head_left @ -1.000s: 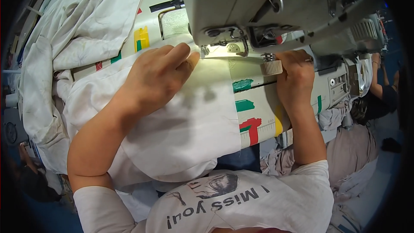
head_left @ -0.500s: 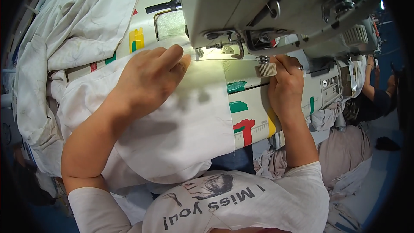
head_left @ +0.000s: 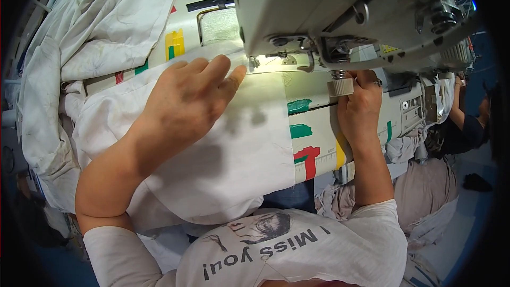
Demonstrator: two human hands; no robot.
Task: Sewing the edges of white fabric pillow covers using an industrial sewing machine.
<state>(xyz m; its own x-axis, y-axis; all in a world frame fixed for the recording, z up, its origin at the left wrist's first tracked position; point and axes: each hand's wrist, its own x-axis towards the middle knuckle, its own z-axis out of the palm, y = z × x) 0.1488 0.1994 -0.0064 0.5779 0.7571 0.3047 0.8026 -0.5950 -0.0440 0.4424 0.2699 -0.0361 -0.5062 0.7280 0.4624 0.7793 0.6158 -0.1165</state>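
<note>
A wide piece of white cloth (head_left: 249, 149) lies over the sewing machine bed, its straight right edge running toward me. My left hand (head_left: 194, 98) rests on this cloth with bent fingers. Its thumb and forefinger are closed on the cloth just left of the lit presser foot (head_left: 254, 62). Across the bed, my right hand (head_left: 362, 98) is curled behind the ridged knob (head_left: 340, 87) beneath the machine head (head_left: 297, 10). A ring shows on one finger; the fingertips are partly hidden, and whatever they hold cannot be made out.
More crumpled white cloth (head_left: 111, 37) is heaped on the left. Red, green and yellow tape strips (head_left: 305, 160) mark the pale machine bed (head_left: 319, 133). Pinkish-grey cloth (head_left: 425, 186) is piled at the lower right. Another person (head_left: 459, 127) sits farther off on the right.
The whole view has shifted a little, so machine and cloth appear farther right. My left forefinger and thumb remain beside the presser foot; my right hand stays behind the knob.
</note>
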